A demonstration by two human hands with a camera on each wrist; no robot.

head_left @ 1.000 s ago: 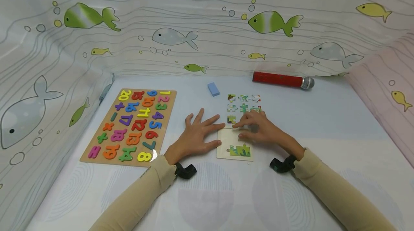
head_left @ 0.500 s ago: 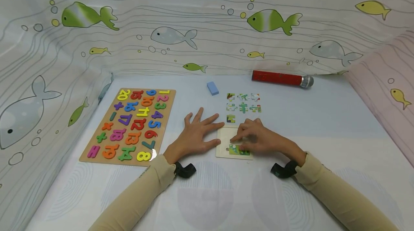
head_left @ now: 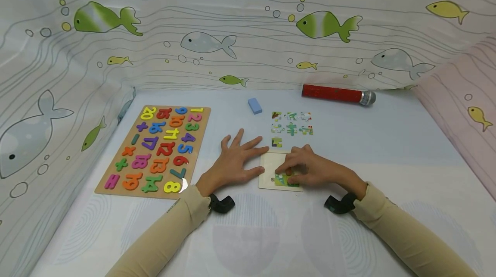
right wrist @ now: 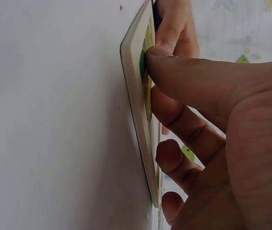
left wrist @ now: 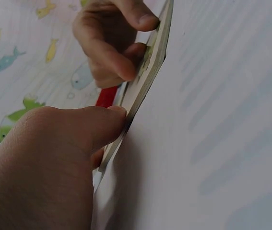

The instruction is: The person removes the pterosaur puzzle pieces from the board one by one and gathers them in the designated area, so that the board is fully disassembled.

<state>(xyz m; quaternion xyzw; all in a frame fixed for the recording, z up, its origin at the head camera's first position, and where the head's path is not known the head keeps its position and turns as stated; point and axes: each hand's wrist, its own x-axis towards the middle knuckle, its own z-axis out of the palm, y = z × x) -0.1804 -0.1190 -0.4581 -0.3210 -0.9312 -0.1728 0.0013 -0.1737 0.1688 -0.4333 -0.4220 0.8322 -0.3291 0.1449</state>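
Observation:
A small wooden puzzle board (head_left: 266, 178) lies flat on the table, with joined green jigsaw pieces (head_left: 281, 180) in its near right part. My left hand (head_left: 237, 164) lies beside it with spread fingers, its thumb (left wrist: 111, 123) touching the board's edge. Over the board, my right hand (head_left: 314, 168) pinches a jigsaw piece (right wrist: 148, 101) between thumb and fingers, right at the joined pieces. Most of that piece is hidden by the fingers. Several loose jigsaw pieces (head_left: 292, 129) are laid out in rows just beyond the board.
On the left lies a wooden number board (head_left: 206, 130) filled with colourful numerals and signs. A blue block (head_left: 255, 106) sits behind the loose pieces. Farther right is a red microphone (head_left: 333, 93). Fish-patterned cloth (head_left: 267, 48) rises behind and at both sides.
My right hand has moved from the board's far edge, near the loose pieces, toward me to the joined pieces. It has shifted only slightly in the last half second. My left hand stays put.

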